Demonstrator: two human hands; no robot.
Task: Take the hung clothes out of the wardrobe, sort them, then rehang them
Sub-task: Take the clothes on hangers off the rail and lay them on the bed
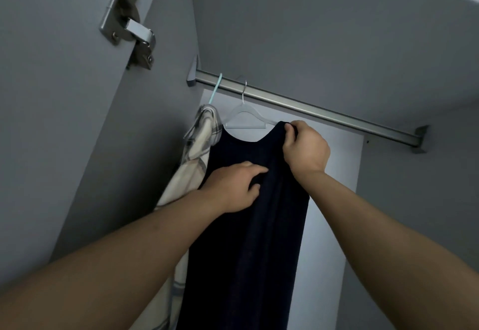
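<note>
A dark navy sleeveless garment (248, 239) hangs on a clear plastic hanger (242, 119) hooked over the metal wardrobe rail (324, 115). My right hand (305, 146) pinches the garment's right shoulder strap at the hanger's end. My left hand (233, 187) lies on the garment's front below the neckline, fingers bunching the cloth. To the left, a cream checked shirt (191, 163) hangs on a light blue hanger (215, 88) against the wardrobe side.
The open wardrobe door (51, 122) with its metal hinge (129, 23) stands at the left. Grey wardrobe walls enclose the rail; its bracket (420, 137) is at the right. A pale back panel (334, 200) shows behind the garment.
</note>
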